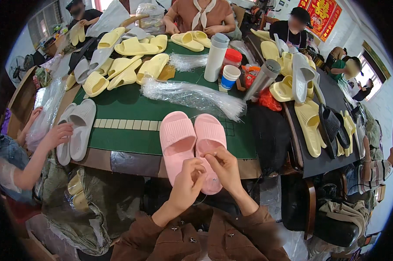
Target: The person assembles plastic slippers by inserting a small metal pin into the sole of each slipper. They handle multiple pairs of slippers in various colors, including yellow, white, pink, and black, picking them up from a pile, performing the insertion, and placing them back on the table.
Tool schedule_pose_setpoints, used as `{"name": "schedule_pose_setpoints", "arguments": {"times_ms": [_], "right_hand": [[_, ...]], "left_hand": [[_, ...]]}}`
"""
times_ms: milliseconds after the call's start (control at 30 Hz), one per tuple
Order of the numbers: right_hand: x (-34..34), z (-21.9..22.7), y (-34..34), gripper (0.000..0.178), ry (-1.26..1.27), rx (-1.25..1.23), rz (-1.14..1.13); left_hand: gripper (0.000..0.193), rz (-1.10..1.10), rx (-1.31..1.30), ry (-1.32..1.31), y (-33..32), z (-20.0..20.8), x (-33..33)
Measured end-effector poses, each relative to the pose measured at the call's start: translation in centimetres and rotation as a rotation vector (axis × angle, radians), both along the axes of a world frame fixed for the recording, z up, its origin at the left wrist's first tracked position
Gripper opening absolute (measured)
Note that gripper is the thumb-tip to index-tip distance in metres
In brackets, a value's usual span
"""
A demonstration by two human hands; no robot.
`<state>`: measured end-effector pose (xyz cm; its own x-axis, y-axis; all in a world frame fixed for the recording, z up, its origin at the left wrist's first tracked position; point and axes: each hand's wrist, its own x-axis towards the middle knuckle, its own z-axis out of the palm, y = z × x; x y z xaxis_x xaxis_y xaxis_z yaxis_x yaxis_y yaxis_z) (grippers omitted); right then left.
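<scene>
Two worktops take up most of the scene: a broad one with a dark green top (131, 141) in the middle, and one covered with black sheeting (318, 164) along the right. A bulky grey-green fabric sack (70, 226) sits at the near left. Limp black cloth (270, 139) drapes over the green top's right end, and a long bundle of clear plastic strips (192, 96) lies across its middle. Pale yellow moulded slippers (137, 46) crowd the far left. Side by side at the near edge is a pair of pink ribbed-strap slippers (178, 130), toes pointing far, heels overhanging; a smooth light-grey pair (84, 117) lies left, under a co-worker's hand (59, 135). A tall white bottle with a grey cap (214, 61) stands beyond the strips. Both hands are over the pink heels, the left hand (185, 185) loosely curled, the right hand (222, 167) with thumb and fingertips close together; I cannot tell whether either grips anything. Smallest are the cream square tiles (127, 124), rowed left of the pink pair.
</scene>
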<state>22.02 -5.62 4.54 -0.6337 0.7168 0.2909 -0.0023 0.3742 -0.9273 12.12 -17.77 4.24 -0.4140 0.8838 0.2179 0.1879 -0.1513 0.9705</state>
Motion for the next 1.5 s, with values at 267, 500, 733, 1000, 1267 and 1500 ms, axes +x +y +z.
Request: {"name": "schedule_pose_setpoints", "arguments": {"times_ms": [267, 500, 733, 1000, 1267, 1500], "right_hand": [[-0.3, -1.1, -0.4, 0.013, 0.036, -0.169, 0.064], [1.5, -0.3, 0.6, 0.025, -0.049, -0.559, 0.156], [1.9, -2.4, 1.9, 0.027, -0.176, 0.062, 0.048], [-1.0, -2.3, 1.1, 0.029, -0.254, 0.588, -0.077], [-4.0, -3.5, 5.1, 0.026, -0.681, 0.309, 0.147], [-5.6, -4.4, 5.0, 0.031, -0.721, 0.359, 0.049]], "left_hand": [[0.017, 0.011, -0.016, 0.162, -0.4, 0.4, -0.7], [0.028, -0.035, -0.105, -0.663, -1.9, -1.0, -3.8], [0.040, -0.027, -0.100, -0.505, 0.1, -2.7, -5.9], [0.071, 0.197, -0.151, 0.708, 2.4, -3.2, -4.5], [0.090, 0.027, -0.403, 0.636, 5.0, -2.2, -6.3], [0.097, 0.117, -0.343, 0.738, 6.6, -3.7, -4.5]]}}
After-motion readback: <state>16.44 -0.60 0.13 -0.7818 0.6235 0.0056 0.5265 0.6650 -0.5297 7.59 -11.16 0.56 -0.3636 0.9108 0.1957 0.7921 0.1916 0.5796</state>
